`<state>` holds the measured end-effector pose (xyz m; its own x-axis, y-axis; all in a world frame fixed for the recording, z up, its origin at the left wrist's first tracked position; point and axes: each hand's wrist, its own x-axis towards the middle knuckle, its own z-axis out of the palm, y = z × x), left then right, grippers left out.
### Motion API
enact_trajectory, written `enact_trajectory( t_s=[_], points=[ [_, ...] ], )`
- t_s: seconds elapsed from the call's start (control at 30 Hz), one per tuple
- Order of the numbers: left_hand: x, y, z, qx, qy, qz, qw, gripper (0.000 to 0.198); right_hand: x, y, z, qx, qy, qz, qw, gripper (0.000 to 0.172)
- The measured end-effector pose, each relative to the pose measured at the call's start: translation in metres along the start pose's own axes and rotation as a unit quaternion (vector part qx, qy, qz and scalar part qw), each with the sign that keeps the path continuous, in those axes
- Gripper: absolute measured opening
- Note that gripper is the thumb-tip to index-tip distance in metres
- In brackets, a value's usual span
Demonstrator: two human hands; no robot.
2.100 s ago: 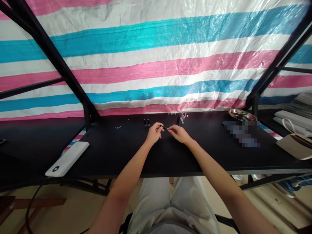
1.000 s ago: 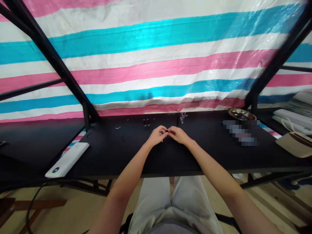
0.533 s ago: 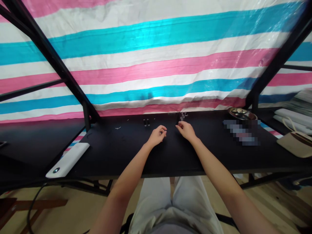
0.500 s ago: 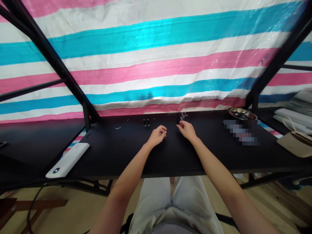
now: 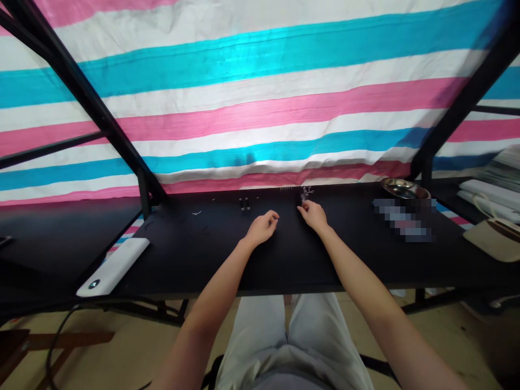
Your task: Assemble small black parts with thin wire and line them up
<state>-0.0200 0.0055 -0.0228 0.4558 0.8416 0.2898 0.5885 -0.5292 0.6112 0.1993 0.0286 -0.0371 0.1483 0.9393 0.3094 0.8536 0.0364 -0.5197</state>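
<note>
Black table (image 5: 195,254), left hand (image 5: 262,227) curled, right hand (image 5: 313,214), fingers (image 5: 304,208) at small clear parts (image 5: 304,193) (either grasp unclear).

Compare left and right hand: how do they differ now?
Left hand sits nearer, fingers curled; right hand reaches farther back. Right hand's fingertips meet the small clear parts by the tarp; left hand touches none of them. Both are bare, over the black table.
</note>
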Motion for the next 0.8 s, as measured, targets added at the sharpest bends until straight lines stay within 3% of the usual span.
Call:
enact_trajectory(
  t_s=[0.8],
  points=[
    [-0.0019, 0.0050, -0.0028, 0.013, -0.003, -0.002, 1.000, 0.018, 0.0026, 0.0011, -0.0002, -0.003, -0.035, 0.013, 0.999, 0.015]
  ],
)
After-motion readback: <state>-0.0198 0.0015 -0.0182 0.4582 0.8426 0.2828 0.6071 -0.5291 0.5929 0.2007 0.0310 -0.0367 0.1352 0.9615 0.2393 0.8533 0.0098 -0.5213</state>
